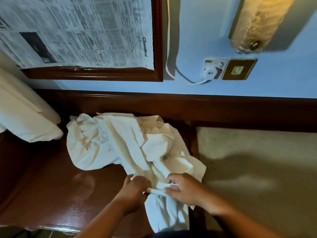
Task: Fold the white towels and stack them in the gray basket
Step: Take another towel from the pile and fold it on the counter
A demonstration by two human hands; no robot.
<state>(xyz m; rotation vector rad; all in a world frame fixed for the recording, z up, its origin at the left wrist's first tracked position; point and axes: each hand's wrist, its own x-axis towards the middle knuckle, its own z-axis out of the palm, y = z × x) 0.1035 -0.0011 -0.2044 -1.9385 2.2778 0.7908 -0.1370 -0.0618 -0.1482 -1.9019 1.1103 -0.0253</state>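
Head view: white towels [111, 143] heaped on wooden top [51, 186]; one rolled hem [157, 191] pinched by left hand [135, 189] and right hand [184, 189]. Risk: tangled heap dragged off near edge when pulled. Gray basket unseen.

Room was dim w/ a warm lamp [253, 23] lit top right. Glare sat on the table [51, 194]. Wide-angle bend at edges, bottom right blurred.
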